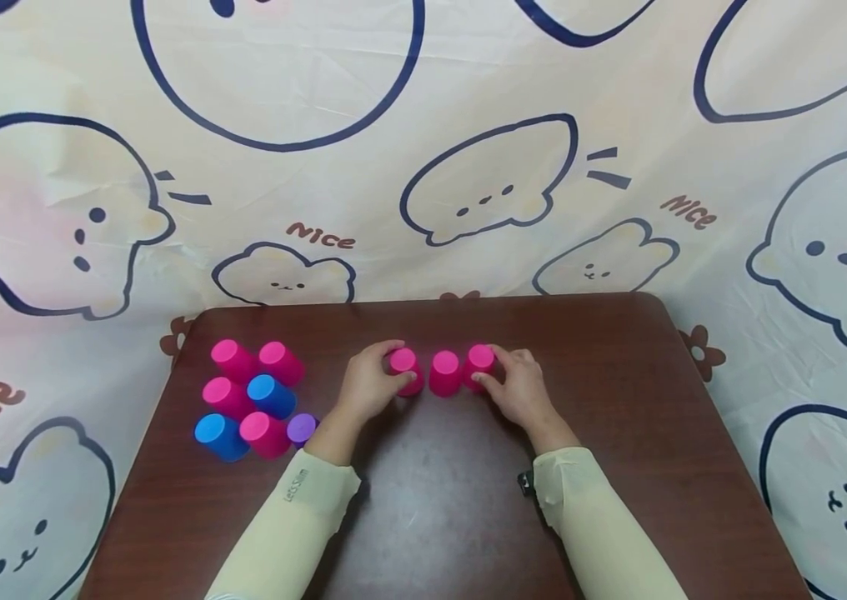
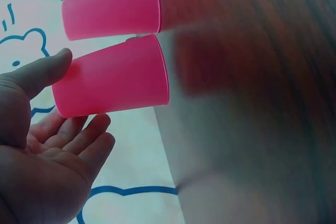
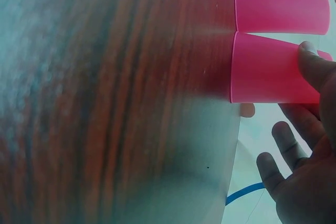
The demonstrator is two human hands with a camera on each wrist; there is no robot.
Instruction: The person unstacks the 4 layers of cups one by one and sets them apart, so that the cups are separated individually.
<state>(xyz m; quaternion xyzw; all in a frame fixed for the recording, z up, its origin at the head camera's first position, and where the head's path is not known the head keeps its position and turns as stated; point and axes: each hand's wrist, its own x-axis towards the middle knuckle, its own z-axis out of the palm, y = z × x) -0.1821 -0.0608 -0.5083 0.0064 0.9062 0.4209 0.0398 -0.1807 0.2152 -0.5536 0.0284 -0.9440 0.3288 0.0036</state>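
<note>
Three pink cups stand upside down in a row near the table's far edge. My left hand (image 1: 368, 383) grips the left pink cup (image 1: 403, 362), thumb on the near side and fingers on the far side. In the left wrist view this cup (image 2: 113, 80) leans slightly, its rim close to the tabletop. The middle pink cup (image 1: 444, 375) is untouched, with a gap on its left. Close against its right side stands the right pink cup (image 1: 479, 360), pinched by my right hand (image 1: 524, 390). The right wrist view shows that cup's rim (image 3: 232, 69) down at the table.
On the left of the brown table (image 1: 438, 500) is a cluster of upside-down cups: several pink ones (image 1: 264, 433), two blue ones (image 1: 221, 436) and a purple one (image 1: 301, 428) beside my left forearm. A cartoon-printed cloth (image 1: 363, 192) hangs behind the table.
</note>
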